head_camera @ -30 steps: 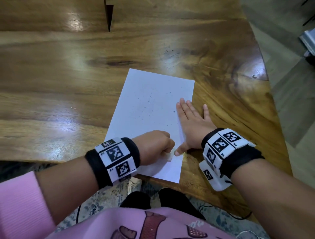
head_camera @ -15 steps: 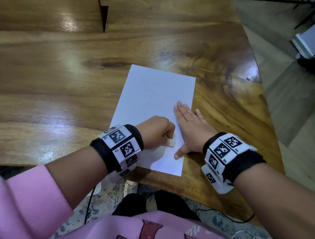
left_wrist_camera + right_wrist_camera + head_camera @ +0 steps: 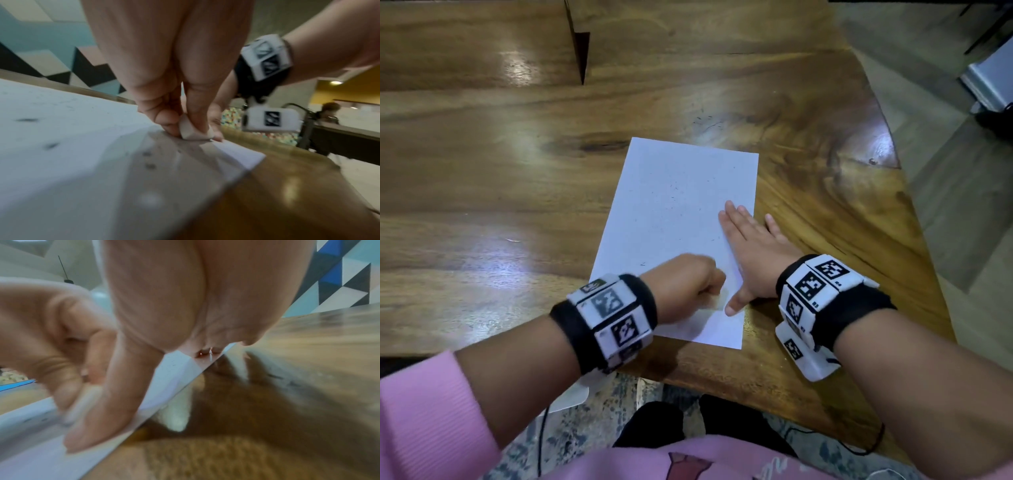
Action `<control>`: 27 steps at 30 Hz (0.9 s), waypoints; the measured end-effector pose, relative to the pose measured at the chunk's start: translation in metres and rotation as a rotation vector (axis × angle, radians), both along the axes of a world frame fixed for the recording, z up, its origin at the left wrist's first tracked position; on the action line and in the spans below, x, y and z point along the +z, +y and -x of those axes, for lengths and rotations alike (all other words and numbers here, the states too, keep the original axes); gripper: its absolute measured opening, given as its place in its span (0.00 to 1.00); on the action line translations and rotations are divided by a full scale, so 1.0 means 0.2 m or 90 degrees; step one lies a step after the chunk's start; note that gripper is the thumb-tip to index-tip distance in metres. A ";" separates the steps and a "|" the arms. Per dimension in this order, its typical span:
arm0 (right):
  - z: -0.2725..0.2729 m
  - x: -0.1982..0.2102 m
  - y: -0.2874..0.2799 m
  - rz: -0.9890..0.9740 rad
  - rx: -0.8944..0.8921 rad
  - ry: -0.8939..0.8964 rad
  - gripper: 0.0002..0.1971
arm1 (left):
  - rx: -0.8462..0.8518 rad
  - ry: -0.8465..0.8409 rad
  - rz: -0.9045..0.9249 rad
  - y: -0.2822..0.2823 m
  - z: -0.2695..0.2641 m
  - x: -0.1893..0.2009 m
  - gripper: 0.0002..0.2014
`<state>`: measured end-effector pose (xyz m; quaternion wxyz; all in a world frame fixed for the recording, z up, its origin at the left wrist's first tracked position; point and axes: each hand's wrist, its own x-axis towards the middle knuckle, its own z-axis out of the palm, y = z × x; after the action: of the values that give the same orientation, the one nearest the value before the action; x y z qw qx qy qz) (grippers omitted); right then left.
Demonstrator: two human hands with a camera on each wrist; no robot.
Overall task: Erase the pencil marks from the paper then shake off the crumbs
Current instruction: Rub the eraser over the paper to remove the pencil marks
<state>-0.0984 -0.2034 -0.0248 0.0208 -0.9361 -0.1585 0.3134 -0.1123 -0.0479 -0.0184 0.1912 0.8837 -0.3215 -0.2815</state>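
A white sheet of paper (image 3: 674,219) lies on the wooden table (image 3: 482,171), dotted with small dark eraser crumbs (image 3: 675,197). My left hand (image 3: 688,284) is curled over the sheet's near right part and pinches a small white eraser (image 3: 191,131) against the paper (image 3: 61,146). Flat on the sheet's right edge, my right hand (image 3: 750,246) has its fingers straight and its thumb pointing toward the eraser. In the right wrist view that thumb (image 3: 115,402) presses the paper (image 3: 174,369) right beside my blurred left hand (image 3: 51,345).
The table's near edge (image 3: 722,370) runs just below the sheet, and its rounded right edge (image 3: 893,154) drops to the floor. A few crumbs lie on the wood beyond the sheet (image 3: 703,118). A dark gap (image 3: 582,48) splits the far tabletop.
My left hand has rubbed the eraser back and forth over the near right part of the sheet. The right hand has stayed flat on the sheet's right edge.
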 end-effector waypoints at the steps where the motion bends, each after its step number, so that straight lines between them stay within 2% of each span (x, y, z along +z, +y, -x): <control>1: 0.00 0.00 0.00 0.002 0.002 0.002 0.76 | -0.022 0.005 -0.006 0.01 0.03 -0.01 0.04; 3: 0.00 0.00 0.00 0.007 0.007 0.004 0.76 | -0.019 0.008 0.004 0.00 0.01 0.00 0.04; 6: 0.00 0.00 0.00 0.011 0.010 0.010 0.76 | 0.054 -0.018 0.020 -0.09 -0.08 0.04 0.03; 8: 0.00 0.00 -0.01 0.014 0.013 0.009 0.76 | 0.034 -0.028 0.006 -0.09 -0.07 0.03 0.02; 12: 0.00 0.00 0.00 0.028 0.017 0.011 0.75 | -0.072 -0.011 -0.012 0.04 0.07 -0.01 0.04; 17: 0.00 0.01 0.00 0.032 0.016 0.015 0.76 | 0.010 -0.023 0.023 -0.05 -0.04 0.01 0.03; 19: 0.00 0.00 0.01 0.036 0.013 0.017 0.76 | 0.047 -0.020 0.031 -0.08 -0.08 0.02 0.06; 22: 0.00 0.01 0.01 0.045 0.014 0.021 0.75 | 0.010 -0.015 0.018 -0.01 -0.02 0.00 0.09; 25: 0.00 0.02 0.01 0.053 0.013 0.027 0.75 | -0.032 0.003 -0.001 0.07 0.03 -0.01 0.04; 27: 0.00 0.03 0.01 0.058 0.011 0.033 0.76 | 0.022 -0.008 0.005 0.06 -0.04 0.01 0.02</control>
<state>-0.0983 -0.2010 -0.0197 -0.0206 -0.9263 -0.1513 0.3445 -0.1043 -0.0364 -0.0166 0.1976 0.8900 -0.3088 -0.2711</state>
